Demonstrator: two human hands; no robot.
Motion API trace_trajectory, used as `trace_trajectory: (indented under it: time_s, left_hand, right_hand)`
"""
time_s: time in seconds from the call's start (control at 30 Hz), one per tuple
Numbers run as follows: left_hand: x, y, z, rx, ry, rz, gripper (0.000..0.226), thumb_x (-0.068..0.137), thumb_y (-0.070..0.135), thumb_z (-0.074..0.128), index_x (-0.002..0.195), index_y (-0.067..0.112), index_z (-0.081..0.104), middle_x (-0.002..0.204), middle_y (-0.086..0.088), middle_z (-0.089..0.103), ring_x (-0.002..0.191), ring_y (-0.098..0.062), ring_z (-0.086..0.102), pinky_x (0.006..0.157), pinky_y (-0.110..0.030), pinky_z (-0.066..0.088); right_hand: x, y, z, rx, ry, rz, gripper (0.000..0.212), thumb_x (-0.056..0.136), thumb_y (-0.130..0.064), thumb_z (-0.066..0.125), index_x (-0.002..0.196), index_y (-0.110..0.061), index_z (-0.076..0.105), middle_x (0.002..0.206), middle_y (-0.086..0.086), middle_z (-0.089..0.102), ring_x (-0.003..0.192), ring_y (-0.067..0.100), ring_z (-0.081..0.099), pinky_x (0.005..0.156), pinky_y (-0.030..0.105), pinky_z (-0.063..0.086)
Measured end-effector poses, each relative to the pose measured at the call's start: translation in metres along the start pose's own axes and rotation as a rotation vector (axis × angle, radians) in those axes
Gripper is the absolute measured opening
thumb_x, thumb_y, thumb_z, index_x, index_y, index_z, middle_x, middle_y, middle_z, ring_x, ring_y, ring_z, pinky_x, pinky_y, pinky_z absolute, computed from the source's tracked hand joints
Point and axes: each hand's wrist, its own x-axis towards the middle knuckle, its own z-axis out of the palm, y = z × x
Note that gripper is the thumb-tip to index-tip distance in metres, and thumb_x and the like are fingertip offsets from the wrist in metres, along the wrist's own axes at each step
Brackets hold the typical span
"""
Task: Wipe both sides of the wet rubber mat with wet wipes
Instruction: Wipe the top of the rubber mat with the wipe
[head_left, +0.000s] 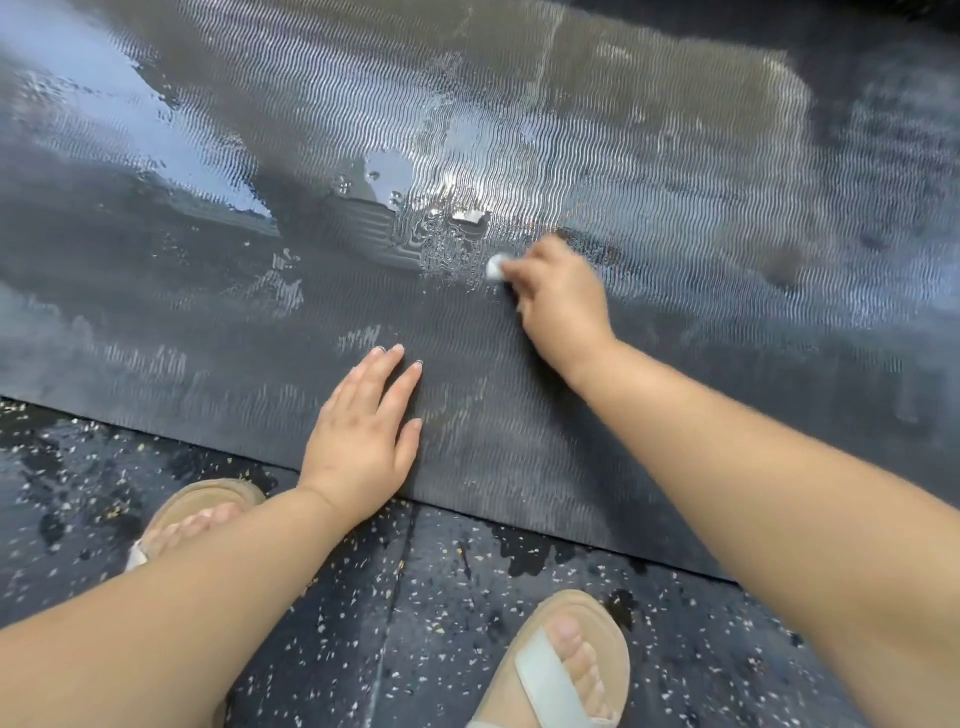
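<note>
One wide rubber mat (519, 156) lies flat on the speckled floor (363, 623), its ribbed top side puddled. Left hand (363, 431) presses it near the front edge, fingers straight and slightly spread. Right hand (558, 296) clamps a balled wet wipe (494, 267) beside the puddle; wiping the top is under way, and more strokes look needed before flipping.

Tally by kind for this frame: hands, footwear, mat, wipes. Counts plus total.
hands: 2 (left hand, right hand)
sandals: 2 (left sandal, right sandal)
rubber mat: 1
wet wipe: 1
total: 6
</note>
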Motion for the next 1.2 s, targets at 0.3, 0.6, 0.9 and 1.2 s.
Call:
trace_trajectory:
  time_s: [0.3,0.6,0.9,1.2]
  left_hand:
    - [-0.008,0.001,-0.001,0.081,0.040,0.014,0.054,0.088,0.028,0.032,0.132,0.005,0.053,0.141,-0.014,0.047,0.132,-0.037,0.041,0.106,-0.050,0.033]
    - [-0.003,0.000,0.001,0.098,-0.018,-0.057,0.054,0.096,0.022,0.047,0.147,0.019,0.030,0.156,0.002,0.020,0.145,-0.018,0.010,0.117,-0.034,0.008]
    - [0.001,0.006,-0.008,0.130,-0.091,-0.121,0.056,0.098,0.030,0.040,0.149,0.028,0.018,0.157,0.012,0.005,0.145,-0.010,-0.001,0.115,-0.027,0.004]
    - [0.021,0.020,-0.022,0.139,-0.126,-0.204,0.050,0.096,0.031,0.042,0.144,0.025,0.031,0.147,0.006,0.029,0.133,-0.018,0.026,0.107,-0.032,0.028]
  right_hand:
    - [-0.149,-0.051,0.008,0.258,-0.494,-0.379,0.029,0.076,0.001,0.058,0.095,-0.017,0.072,0.085,0.008,0.060,0.069,0.029,0.055,0.055,0.036,0.051]
    - [-0.003,0.014,-0.011,0.095,-0.015,0.108,0.026,0.095,-0.013,0.049,0.116,-0.011,0.065,0.103,0.014,0.055,0.099,0.033,0.053,0.081,0.041,0.044]
    - [-0.125,-0.027,0.006,0.127,-0.302,-0.411,0.024,0.066,-0.002,0.076,0.082,-0.019,0.072,0.072,0.002,0.058,0.057,0.023,0.051,0.049,0.025,0.045]
    - [-0.019,0.025,-0.011,-0.079,-0.123,-0.375,0.016,0.083,-0.016,0.061,0.087,-0.024,0.074,0.084,0.002,0.056,0.083,0.027,0.052,0.065,0.032,0.041]
